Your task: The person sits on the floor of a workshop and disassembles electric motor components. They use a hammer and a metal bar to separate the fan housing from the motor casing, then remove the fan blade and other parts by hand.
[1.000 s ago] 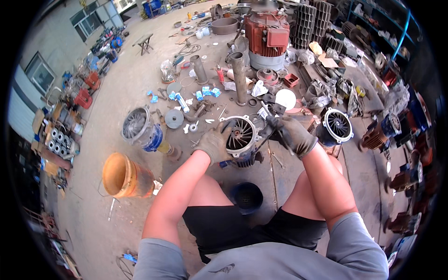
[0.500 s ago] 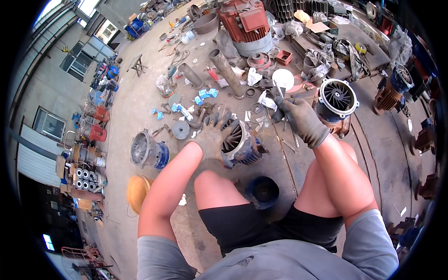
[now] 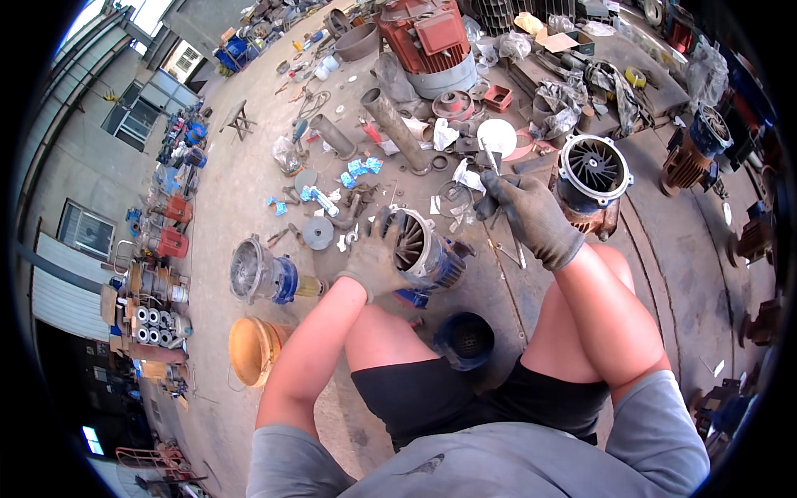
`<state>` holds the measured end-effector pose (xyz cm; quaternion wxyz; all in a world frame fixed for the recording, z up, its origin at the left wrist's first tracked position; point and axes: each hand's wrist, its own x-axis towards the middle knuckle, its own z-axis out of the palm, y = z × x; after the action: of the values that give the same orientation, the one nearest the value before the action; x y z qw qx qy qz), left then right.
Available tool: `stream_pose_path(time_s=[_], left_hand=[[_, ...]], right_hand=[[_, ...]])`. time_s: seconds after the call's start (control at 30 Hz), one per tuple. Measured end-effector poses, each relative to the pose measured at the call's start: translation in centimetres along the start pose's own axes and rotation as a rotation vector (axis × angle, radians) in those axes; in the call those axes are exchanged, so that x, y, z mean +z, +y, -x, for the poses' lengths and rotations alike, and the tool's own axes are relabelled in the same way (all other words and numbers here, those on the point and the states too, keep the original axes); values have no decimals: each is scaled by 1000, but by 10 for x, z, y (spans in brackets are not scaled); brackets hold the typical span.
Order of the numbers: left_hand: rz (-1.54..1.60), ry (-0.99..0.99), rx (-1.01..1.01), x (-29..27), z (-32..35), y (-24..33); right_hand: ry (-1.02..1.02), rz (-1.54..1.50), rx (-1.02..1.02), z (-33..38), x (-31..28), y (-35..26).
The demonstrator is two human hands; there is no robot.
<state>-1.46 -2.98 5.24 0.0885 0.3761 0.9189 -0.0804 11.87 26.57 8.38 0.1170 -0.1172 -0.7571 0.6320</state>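
My left hand [image 3: 375, 256], in a grey work glove, lies against the near-left side of a blue motor [image 3: 438, 264]. Its fingers curl along the pale metal rim, beside the dark vanes in the motor's end. The motor lies tilted on the floor ahead of my knees. My right hand [image 3: 531, 214], gloved too, is closed around a slim metal tool [image 3: 491, 160] whose pale tip sticks up past the fingers; its exact kind I cannot make out. Close beyond that hand a second motor [image 3: 594, 170] stands upright, its vaned end facing up.
Between my knees stands a dark blue round housing [image 3: 465, 340]. A yellow bucket [image 3: 256, 350] and another vaned motor [image 3: 264, 272] are at my left. Ahead lie metal pipes [image 3: 394, 131], blue-and-white packets [image 3: 360, 171], a white disc [image 3: 497, 138] and a large red motor [image 3: 422, 37].
My left hand's fingers were spread over the motor's rim and now lie closer together along it. The left forearm has shifted right, showing more of the yellow bucket. My right hand stays closed.
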Motion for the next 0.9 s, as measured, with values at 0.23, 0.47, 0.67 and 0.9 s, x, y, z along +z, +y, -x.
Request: stream_pose_path(time_s=[0.23, 0.47, 0.67, 0.9], left_hand=[[273, -141, -439, -3, -7, 28], [270, -179, -362, -20, -14, 20], [324, -117, -339, -10, -10, 18], [212, 48, 5, 13, -8, -36]], right_hand=[[-18, -65, -51, -7, 21, 4], [-38, -61, 71, -4, 48, 4], [-141, 69, -31, -4, 44, 4], [-466, -271, -56, 17, 57, -18]])
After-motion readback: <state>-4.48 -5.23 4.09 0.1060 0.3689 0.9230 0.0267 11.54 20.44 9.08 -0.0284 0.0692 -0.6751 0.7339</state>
